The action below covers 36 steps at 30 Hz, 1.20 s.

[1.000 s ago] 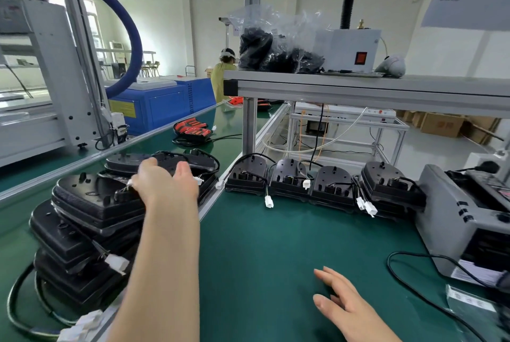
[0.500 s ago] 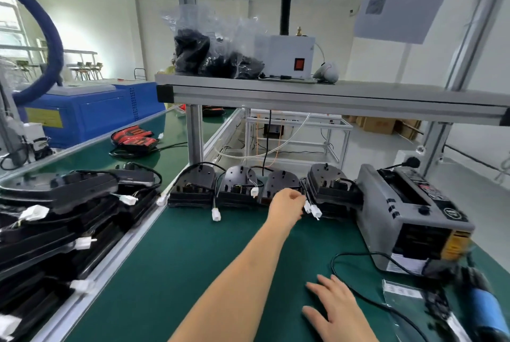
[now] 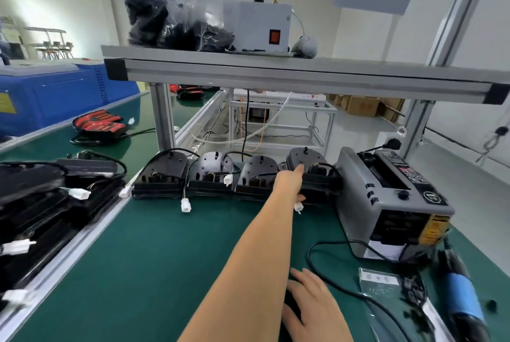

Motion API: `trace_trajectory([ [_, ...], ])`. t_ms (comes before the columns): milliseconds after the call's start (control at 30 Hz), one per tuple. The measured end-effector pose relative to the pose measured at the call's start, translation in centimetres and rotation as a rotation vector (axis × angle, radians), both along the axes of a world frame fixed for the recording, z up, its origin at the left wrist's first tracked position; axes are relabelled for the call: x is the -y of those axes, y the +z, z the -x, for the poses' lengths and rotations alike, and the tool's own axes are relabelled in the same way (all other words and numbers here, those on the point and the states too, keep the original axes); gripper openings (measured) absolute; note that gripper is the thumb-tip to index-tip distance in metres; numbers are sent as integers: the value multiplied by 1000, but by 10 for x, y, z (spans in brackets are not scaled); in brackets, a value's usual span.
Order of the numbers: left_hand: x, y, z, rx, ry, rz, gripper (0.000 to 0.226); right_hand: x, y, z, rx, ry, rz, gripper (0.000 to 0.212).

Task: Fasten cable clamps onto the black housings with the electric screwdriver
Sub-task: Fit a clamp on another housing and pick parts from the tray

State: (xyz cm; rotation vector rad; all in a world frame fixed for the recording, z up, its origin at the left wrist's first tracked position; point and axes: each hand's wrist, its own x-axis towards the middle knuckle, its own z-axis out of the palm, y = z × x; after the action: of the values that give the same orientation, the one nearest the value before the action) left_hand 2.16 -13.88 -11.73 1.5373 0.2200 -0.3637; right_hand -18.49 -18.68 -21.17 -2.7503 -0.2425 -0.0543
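Observation:
Several black housings with cables and white plugs stand in a row at the back of the green mat: one at the left (image 3: 162, 173), two in the middle (image 3: 212, 173) (image 3: 258, 176), and a rightmost stack (image 3: 314, 167). My left hand (image 3: 289, 183) reaches across to that rightmost housing, forefinger on its top and thumb at its front edge, gripping it. My right hand (image 3: 311, 305) lies flat on the mat near me, holding nothing. The blue electric screwdriver (image 3: 463, 303) lies at the lower right, beside a clear bag of small black clamps (image 3: 400, 294).
A grey tape dispenser (image 3: 386, 198) stands right of the housings, its black cord (image 3: 325, 275) looping over the mat. More black housings (image 3: 41, 203) are piled on the conveyor at the left. An aluminium shelf (image 3: 276, 73) hangs overhead on posts.
My left hand left the pile at the left, swung right along the row and now holds the rightmost housing. The view turned right. My right hand stayed flat on the mat.

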Motion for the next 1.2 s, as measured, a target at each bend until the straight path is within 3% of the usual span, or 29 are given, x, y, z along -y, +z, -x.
trace_trajectory([
  [267,-1,8,-4,-44,96,338,23,-2,-4,3,-7,-37,-71,49],
  [467,-47,31,29,15,101,441,14,-5,-5,9,23,-82,-79,46],
  [700,-123,29,108,58,125,468,15,-7,-3,14,33,-97,-84,45],
  [1000,-175,-27,218,-8,126,368,24,-9,4,15,60,-78,-71,43],
  [1200,-188,-54,262,-47,126,329,34,-5,26,15,-135,-25,-159,38],
])
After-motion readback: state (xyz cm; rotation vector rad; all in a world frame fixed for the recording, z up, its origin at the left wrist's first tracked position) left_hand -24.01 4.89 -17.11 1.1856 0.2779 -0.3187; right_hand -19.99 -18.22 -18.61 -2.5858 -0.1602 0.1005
